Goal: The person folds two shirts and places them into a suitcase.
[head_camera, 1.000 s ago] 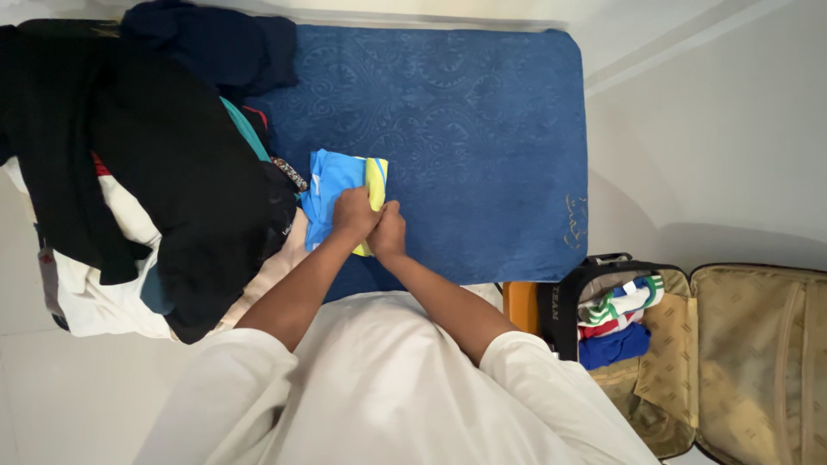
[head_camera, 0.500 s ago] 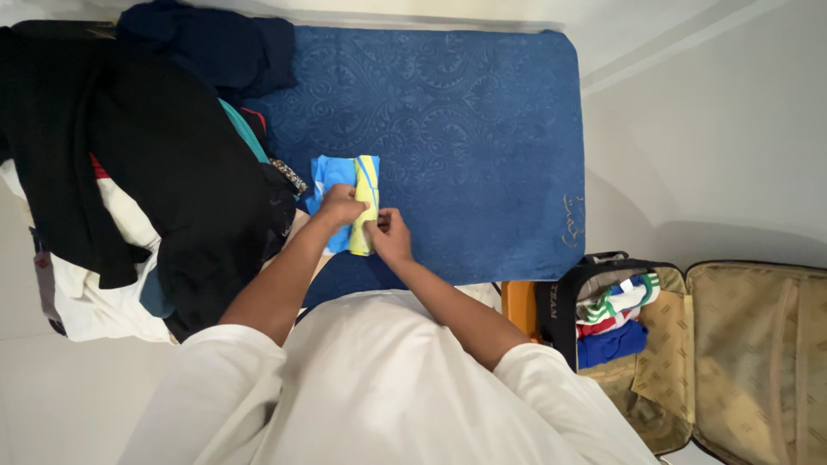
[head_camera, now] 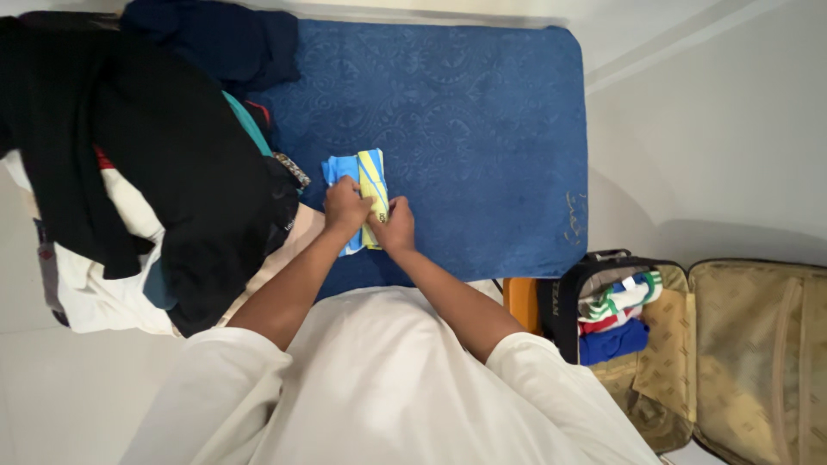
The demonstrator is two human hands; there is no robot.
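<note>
A: Left hand (head_camera: 345, 207) closed on the small folded light-blue and yellow striped cloth garment (head_camera: 362, 185); right hand (head_camera: 394, 231) pinching its near yellow edge; garment lies on the blue embossed mattress (head_camera: 482, 129), just beside the heaped pile of black, white and teal clothes (head_camera: 146, 172).

B: Risk?

A: Fold looks loose; if either grip slackens the roll could spring open; the pile leans close and might slump onto it; the open tan-lined suitcase (head_camera: 732, 344) sits well apart, so a carry could undo it.
</note>
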